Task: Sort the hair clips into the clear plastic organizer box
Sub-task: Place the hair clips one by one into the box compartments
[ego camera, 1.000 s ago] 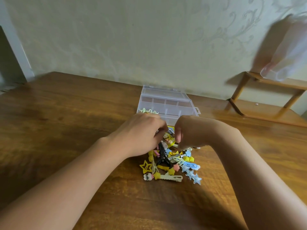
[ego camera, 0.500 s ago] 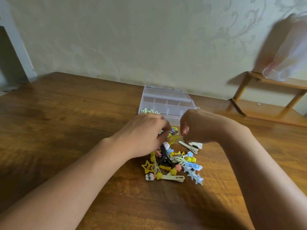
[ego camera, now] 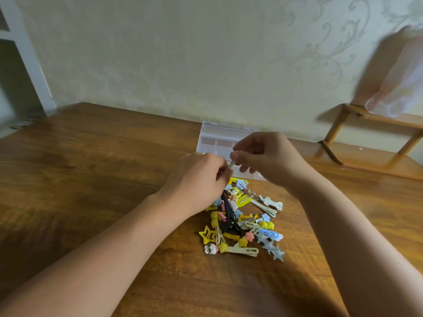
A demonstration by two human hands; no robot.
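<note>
A pile of hair clips (ego camera: 242, 221) in yellow, blue, pink, cream and black lies on the wooden table (ego camera: 91, 179). Behind it stands the clear plastic organizer box (ego camera: 215, 139) with its lid open; my hands hide its front part. My left hand (ego camera: 201, 179) and my right hand (ego camera: 267, 159) are raised above the pile's far end. Both pinch one thin pale clip (ego camera: 231, 165) between their fingertips, in front of the box.
A wooden rack (ego camera: 370, 143) stands at the back right with a translucent plastic bag (ego camera: 402, 83) hanging over it. A patterned wall runs close behind the table. A white bone-shaped clip (ego camera: 273, 203) lies at the pile's right edge.
Both hands have risen off the pile and moved back toward the box. They now hold a thin pale clip between them.
</note>
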